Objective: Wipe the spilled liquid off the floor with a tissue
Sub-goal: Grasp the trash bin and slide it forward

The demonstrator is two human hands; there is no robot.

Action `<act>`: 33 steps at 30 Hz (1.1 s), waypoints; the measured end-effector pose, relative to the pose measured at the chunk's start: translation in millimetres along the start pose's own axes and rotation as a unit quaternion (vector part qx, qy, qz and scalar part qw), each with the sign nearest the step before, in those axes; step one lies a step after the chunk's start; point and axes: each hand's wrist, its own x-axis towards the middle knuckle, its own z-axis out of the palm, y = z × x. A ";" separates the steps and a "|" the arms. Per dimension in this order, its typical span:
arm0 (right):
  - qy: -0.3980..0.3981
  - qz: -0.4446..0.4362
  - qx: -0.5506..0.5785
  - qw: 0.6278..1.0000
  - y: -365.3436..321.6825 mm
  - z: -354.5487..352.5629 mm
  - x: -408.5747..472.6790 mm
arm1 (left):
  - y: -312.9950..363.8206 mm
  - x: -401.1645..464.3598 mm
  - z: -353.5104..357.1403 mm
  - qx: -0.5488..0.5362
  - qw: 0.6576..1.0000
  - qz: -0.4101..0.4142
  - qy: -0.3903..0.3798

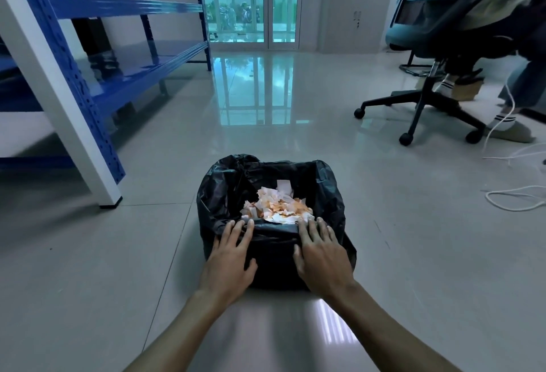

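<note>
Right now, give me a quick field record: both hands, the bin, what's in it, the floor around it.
left hand: flat, fingers spread, resting on the bin's near rim, holding nothing
right hand: flat on the near rim, holding nothing
bin: upright on the floor, lined with a black bag
contents: crumpled tissues stained orange
floor: glossy tiles, no spill visible near the bin
nearby: blue shelving to the left, office chair to the right

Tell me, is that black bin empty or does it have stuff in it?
Not empty. The bin holds a heap of crumpled tissues stained orange, lying well below its rim.
</note>
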 end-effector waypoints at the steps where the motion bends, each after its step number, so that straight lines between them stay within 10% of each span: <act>1: -0.003 -0.002 0.001 1.000 -0.6 2.5 -1.2 | 0.3 -0.4 -0.2 -0.001 1.000 0.003 -0.004; 33: -0.089 -0.015 0.035 0.995 49.3 63.7 152.3 | -39.5 169.8 31.9 0.072 0.992 -0.017 -0.101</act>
